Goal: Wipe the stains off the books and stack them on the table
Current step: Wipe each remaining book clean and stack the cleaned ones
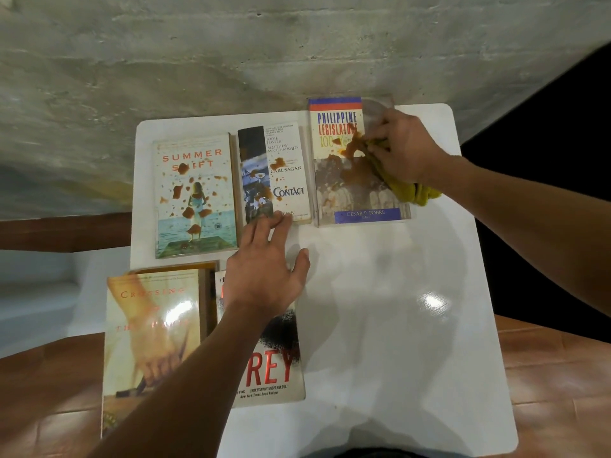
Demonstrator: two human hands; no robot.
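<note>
Small glossy white square table (380, 309) with rounded corners, pushed against a rough grey concrete wall (231, 54); reddish-brown tiled floor (555, 375) shows to either side. Five paperbacks lie flat on it. Far row, left to right: the white "Summer Shift" book with a seaside cover (195, 196), spattered with orange-brown stains; the narrow white-and-blue "Contact" book (281, 153), a few blotches; the "Philippine Legislature" book with blue and red bands (344, 166), one large brown smear mid-cover. Near row: the tan "Crossing" book (152, 345) overhanging the table's left edge, and just beside it a white book with red letters and a black smudge design (281, 365), neither visibly stained. Right hand (403, 147) is on the Legislature cover, fingers curled around a bunched mustard-yellow cloth (413, 190) pressed against the smear. Left hand (264, 276) reaches forward palm down, fingers spread and straight, fingertips at the near edge of the Contact book, holding nothing.
</note>
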